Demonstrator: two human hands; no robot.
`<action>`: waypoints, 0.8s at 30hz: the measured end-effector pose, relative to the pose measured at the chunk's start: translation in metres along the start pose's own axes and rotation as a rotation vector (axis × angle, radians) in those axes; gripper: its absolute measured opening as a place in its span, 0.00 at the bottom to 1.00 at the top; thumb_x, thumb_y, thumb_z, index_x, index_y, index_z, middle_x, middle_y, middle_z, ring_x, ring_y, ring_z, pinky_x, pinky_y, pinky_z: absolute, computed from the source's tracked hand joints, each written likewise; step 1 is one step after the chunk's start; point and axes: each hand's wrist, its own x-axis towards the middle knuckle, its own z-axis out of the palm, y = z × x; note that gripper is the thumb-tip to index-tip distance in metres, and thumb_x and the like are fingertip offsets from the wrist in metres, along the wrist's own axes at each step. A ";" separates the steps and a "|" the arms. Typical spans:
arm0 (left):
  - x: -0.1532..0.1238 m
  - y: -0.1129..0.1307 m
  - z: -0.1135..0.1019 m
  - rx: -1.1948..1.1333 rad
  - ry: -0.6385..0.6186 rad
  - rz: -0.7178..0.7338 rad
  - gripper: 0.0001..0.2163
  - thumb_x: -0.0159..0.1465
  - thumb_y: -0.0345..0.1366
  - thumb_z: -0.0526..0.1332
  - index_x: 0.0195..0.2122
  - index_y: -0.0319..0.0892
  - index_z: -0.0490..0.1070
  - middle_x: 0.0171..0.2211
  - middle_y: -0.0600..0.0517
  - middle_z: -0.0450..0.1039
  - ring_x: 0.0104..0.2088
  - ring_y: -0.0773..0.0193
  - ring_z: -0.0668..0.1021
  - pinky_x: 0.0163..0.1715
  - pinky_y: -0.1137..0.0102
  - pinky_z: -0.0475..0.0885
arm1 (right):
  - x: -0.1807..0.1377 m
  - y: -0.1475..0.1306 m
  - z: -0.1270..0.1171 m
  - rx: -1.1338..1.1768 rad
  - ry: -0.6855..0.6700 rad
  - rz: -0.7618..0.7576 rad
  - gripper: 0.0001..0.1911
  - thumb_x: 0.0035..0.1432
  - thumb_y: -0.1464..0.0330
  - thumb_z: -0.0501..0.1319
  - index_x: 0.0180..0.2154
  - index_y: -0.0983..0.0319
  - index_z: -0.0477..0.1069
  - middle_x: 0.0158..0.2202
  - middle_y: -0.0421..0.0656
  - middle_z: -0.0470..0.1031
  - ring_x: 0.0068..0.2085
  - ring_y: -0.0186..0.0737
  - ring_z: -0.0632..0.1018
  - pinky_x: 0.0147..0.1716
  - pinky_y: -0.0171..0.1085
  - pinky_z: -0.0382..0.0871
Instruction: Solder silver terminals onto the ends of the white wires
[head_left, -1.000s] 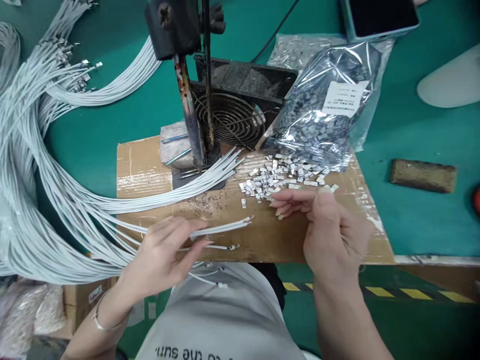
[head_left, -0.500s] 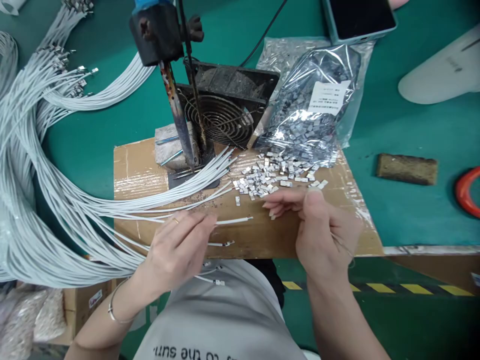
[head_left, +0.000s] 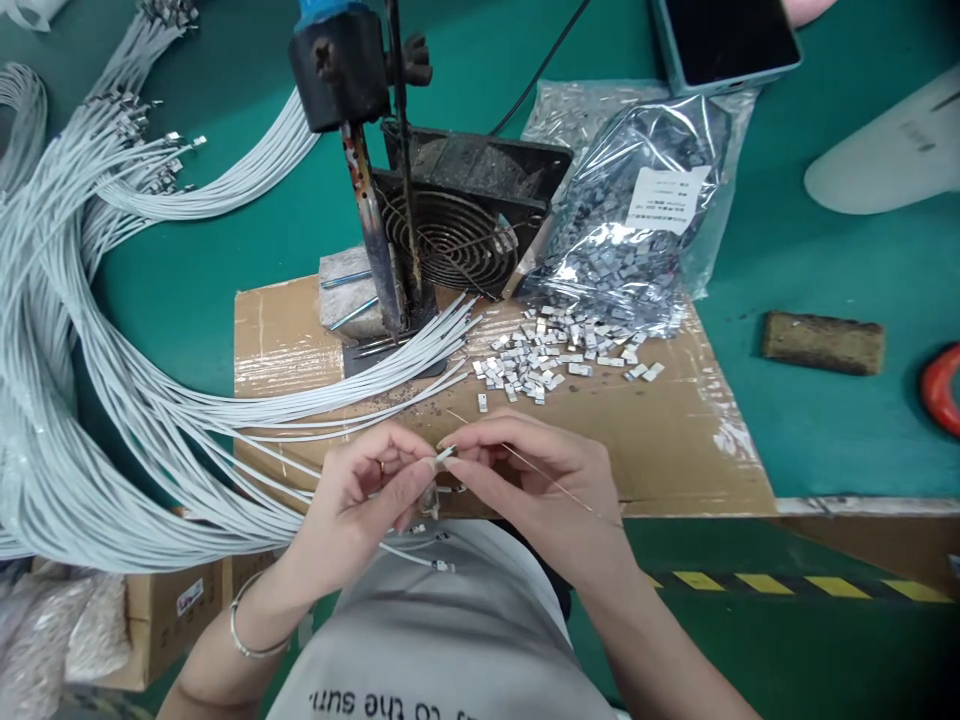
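Over the front of the cardboard, the fingertips of both hands meet. My left hand [head_left: 360, 490] is closed, pinching a white cable end [head_left: 444, 456] between thumb and forefinger. My right hand [head_left: 551, 490] pinches a small metal terminal at the cable's tip, mostly hidden by the fingers. A thin wire like solder [head_left: 555, 482] runs across the right hand and sticks out past its forefinger. Loose metal terminals [head_left: 525, 355] lie in a pile just beyond. Behind my left hand, a bundle of white cables [head_left: 330, 400] reaches across the cardboard.
A soldering iron [head_left: 382, 270] in a stand points down at the cardboard [head_left: 660, 440], before a black fan [head_left: 450, 240]. Right of it lie a clear bag of terminals [head_left: 615, 240], a phone [head_left: 731, 45], a brown block [head_left: 823, 343] and a red ring-shaped thing [head_left: 942, 390].
My right hand has moved left from beside the terminal pile to the cable tip, and its fingers now pinch there. The left hand has turned slightly, still holding the cable.
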 end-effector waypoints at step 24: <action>0.000 -0.007 0.002 -0.087 0.119 -0.035 0.16 0.71 0.49 0.72 0.36 0.40 0.81 0.28 0.52 0.77 0.21 0.74 0.62 0.19 0.75 0.56 | 0.002 -0.002 0.006 0.034 -0.010 0.002 0.08 0.64 0.72 0.71 0.36 0.55 0.89 0.28 0.39 0.81 0.24 0.32 0.71 0.21 0.32 0.61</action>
